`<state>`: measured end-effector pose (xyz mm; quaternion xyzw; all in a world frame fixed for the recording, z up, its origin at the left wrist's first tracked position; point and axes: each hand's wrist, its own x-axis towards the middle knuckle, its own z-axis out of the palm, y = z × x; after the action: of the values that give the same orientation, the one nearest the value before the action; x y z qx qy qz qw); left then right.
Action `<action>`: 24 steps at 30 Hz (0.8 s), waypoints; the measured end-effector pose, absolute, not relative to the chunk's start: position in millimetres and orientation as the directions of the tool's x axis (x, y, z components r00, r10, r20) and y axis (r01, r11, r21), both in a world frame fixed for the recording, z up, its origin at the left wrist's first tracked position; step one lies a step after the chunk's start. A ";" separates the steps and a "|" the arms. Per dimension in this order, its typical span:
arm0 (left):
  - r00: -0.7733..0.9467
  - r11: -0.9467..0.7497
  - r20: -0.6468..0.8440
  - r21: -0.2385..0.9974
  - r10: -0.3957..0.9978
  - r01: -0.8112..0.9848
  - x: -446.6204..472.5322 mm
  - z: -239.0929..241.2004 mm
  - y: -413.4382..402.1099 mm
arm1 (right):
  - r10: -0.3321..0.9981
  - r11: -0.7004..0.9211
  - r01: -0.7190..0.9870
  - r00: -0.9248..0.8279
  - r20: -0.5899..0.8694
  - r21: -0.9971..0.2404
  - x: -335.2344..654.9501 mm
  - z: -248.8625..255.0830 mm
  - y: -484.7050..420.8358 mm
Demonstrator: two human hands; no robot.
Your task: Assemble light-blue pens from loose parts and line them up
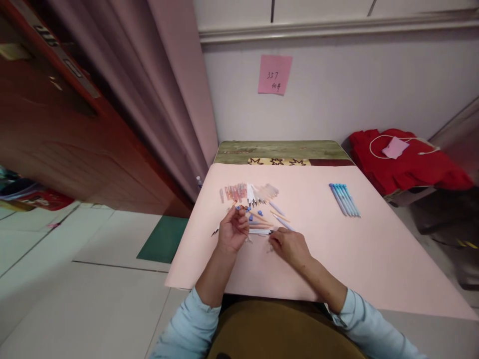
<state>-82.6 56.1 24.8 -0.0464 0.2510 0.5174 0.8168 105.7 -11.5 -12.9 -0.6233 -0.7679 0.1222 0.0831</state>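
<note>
Light-blue cloth sleeves (189, 324) reach over the near edge of a table (234, 149), whose smooth pale-pink cover (374, 269) stops short of the green, wood-grained far edge. Behind stands a white wall (318, 99) with a square pink note (275, 75); at the left a mauve curtain (179, 75) hangs in folds, and pale floor tiles (93, 304) show beyond the table's left edge. Slim white rods (258, 231) lie left of the cover's middle, between the hands, their long axis roughly along the near edge, dark ends toward the right hand (290, 245). Its fingertips meet at those ends; whether they pinch any, I cannot tell. The left hand (234, 230), palm up, curls its fingers beside small blue pieces (260, 213), its grip unclear. Slender blue pens (344, 200) lie slanted, side by side, toward the far right corner.
</note>
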 end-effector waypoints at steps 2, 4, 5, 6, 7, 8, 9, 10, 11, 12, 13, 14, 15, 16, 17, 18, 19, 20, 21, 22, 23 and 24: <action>0.356 0.477 -0.459 0.181 0.814 -0.860 -77.7 25.4 56.3 | 0.980 0.180 0.943 -0.196 -0.030 -0.282 104.3 -12.3 -11.6; 0.360 0.486 -0.464 0.186 0.809 -0.854 -73.2 25.9 56.8 | 0.981 0.174 0.943 -0.190 -0.031 -0.283 103.8 -12.9 -11.3; 0.361 0.491 -0.468 0.189 0.806 -0.851 -71.3 26.1 57.0 | 0.982 0.172 0.943 -0.189 -0.031 -0.286 103.8 -13.4 -11.0; 0.363 0.496 -0.472 0.192 0.803 -0.847 -69.7 26.2 57.1 | 0.982 0.170 0.942 -0.187 -0.030 -0.290 103.9 -13.8 -10.7; 0.366 0.501 -0.476 0.195 0.800 -0.843 -68.2 26.4 57.1 | 0.982 0.169 0.941 -0.185 -0.028 -0.294 104.0 -14.1 -10.4; 0.367 0.505 -0.479 0.198 0.798 -0.840 -66.9 26.5 56.9 | 0.983 0.168 0.939 -0.184 -0.025 -0.301 104.1 -14.2 -10.1; 0.368 0.508 -0.479 0.201 0.797 -0.838 -65.7 26.5 56.5 | 0.983 0.166 0.937 -0.180 -0.019 -0.308 104.1 -14.3 -9.9; 0.366 0.507 -0.479 0.204 0.798 -0.838 -64.5 26.6 55.8 | 0.984 0.165 0.934 -0.177 -0.009 -0.317 104.0 -14.5 -9.7; 0.362 0.503 -0.478 0.206 0.800 -0.839 -63.3 26.8 54.9 | 0.985 0.165 0.931 -0.174 0.003 -0.326 103.8 -14.8 -9.6; 0.358 0.498 -0.478 0.204 0.802 -0.843 -62.2 27.0 53.8 | 0.985 0.167 0.928 -0.172 0.014 -0.333 103.5 -15.5 -9.6; 0.358 0.494 -0.475 0.198 0.804 -0.847 -61.0 27.3 52.5 | 0.985 0.170 0.926 -0.171 0.027 -0.336 103.2 -16.6 -9.9; 0.363 0.491 -0.469 0.185 0.806 -0.851 -59.9 27.8 51.1 | 0.984 0.175 0.926 -0.171 0.040 -0.336 103.0 -18.3 -10.3; 0.372 0.489 -0.457 0.168 0.808 -0.856 -59.0 28.5 49.5 | 0.983 0.183 0.924 -0.174 0.056 -0.335 102.9 -20.4 -11.1; 0.387 0.490 -0.439 0.146 0.811 -0.860 -58.3 29.3 47.8 | 0.981 0.193 0.922 -0.178 0.075 -0.335 103.0 -22.8 -12.2; 0.403 0.491 -0.418 0.124 0.814 -0.862 -57.7 30.2 46.2 | 0.978 0.205 0.918 -0.181 0.101 -0.341 103.4 -25.2 -13.5; 0.419 0.493 -0.395 0.102 0.817 -0.864 -57.4 31.1 44.7 | 0.974 0.220 0.909 -0.184 0.133 -0.354 104.1 -27.1 -14.9; 0.433 0.495 -0.378 0.083 0.819 -0.865 -57.1 31.8 43.3 | 0.969 0.234 0.895 -0.180 0.171 -0.380 105.0 -28.1 -16.3; 0.442 0.498 -0.367 0.070 0.818 -0.864 -56.8 32.3 42.2 | 0.963 0.245 0.875 -0.169 0.211 -0.419 105.9 -27.7 -17.5; 0.449 0.502 -0.364 0.061 0.816 -0.863 -56.5 32.6 41.4 | 0.957 0.253 0.845 -0.147 0.249 -0.471 106.8 -25.4 -18.3; 0.454 0.506 -0.366 0.056 0.813 -0.861 -56.0 32.6 40.8 | 0.952 0.259 0.805 -0.119 0.282 -0.534 107.6 -21.0 -18.6; 0.457 0.510 -0.370 0.055 0.809 -0.858 -55.3 32.3 40.4 | 0.947 0.265 0.752 -0.085 0.309 -0.603 108.0 -14.6 -18.2; 0.460 0.514 -0.375 0.053 0.805 -0.856 -54.4 31.8 40.2 | 0.942 0.271 0.691 -0.048 0.331 -0.670 108.2 -6.3 -17.2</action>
<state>-54.4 40.2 31.8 -0.0714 0.1791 0.4875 0.8516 108.2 -17.2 -6.3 -0.5799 -0.7041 0.1681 0.3739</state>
